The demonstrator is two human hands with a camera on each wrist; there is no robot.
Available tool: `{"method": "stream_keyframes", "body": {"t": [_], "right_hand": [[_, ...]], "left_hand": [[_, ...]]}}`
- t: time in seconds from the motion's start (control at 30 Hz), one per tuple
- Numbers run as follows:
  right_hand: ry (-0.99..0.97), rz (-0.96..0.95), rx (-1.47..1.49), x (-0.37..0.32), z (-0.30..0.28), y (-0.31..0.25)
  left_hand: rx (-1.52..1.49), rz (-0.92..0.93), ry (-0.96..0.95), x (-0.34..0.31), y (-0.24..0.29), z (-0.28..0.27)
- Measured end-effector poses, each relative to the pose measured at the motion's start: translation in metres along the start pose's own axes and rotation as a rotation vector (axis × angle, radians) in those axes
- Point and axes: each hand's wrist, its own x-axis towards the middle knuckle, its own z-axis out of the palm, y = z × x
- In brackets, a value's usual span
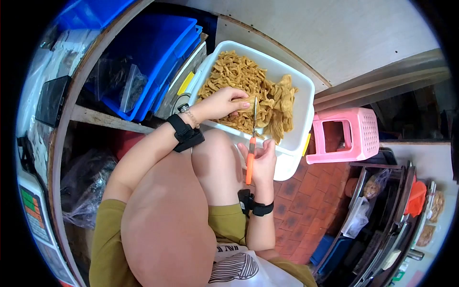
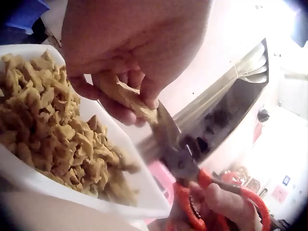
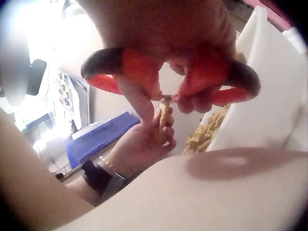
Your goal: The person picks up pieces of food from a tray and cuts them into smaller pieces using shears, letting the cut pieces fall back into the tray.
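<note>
Over a white tub (image 1: 306,86) the left hand (image 1: 222,103) pinches a tan, wrinkled strip (image 2: 126,96) between thumb and fingers. The right hand (image 1: 263,165) grips orange-handled scissors (image 1: 250,160), its fingers through the loops. In the left wrist view the scissor blades (image 2: 166,127) meet the end of the held strip, close to the left thumb. Below the left hand, cut tan pieces (image 1: 234,69) fill the left part of the tub, and longer uncut pieces (image 1: 284,103) lie at its right. From the right wrist, the left hand (image 3: 144,144) shows beyond the orange handles (image 3: 202,72).
Blue crates (image 1: 143,57) stand left of the tub, with a small plastic bag (image 1: 133,86) in them. A pink stool (image 1: 351,134) is at the right on the red tiled floor (image 1: 296,205). A loaded rack (image 1: 373,205) stands at the lower right; a scale (image 1: 40,225) is far left.
</note>
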Motion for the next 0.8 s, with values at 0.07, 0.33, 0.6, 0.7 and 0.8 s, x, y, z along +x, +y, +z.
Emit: {"method": "stream_keyframes", "body": {"t": [0.07, 0.33, 0.6, 0.7, 0.8], "right_hand": [[0.001, -0.031, 0.006, -0.001, -0.002, -0.002], [-0.097, -0.153, 0.018, 0.006, -0.002, 0.010], [-0.012, -0.004, -0.013, 0.005, -0.015, -0.006], [0.013, -0.023, -0.020, 0.005, -0.011, 0.002], [0.022, -0.037, 0.015, 0.006, -0.016, -0.003]], "left_hand": [[-0.028, 0.010, 0.018, -0.001, 0.004, -0.001], [0.216, 0.011, -0.265, -0.012, 0.019, 0.004], [0.472, 0.021, -0.062, -0.012, 0.025, -0.001], [0.516, 0.086, -0.006, -0.008, 0.022, 0.000], [0.538, 0.125, 0.058, -0.008, 0.017, 0.002]]}}
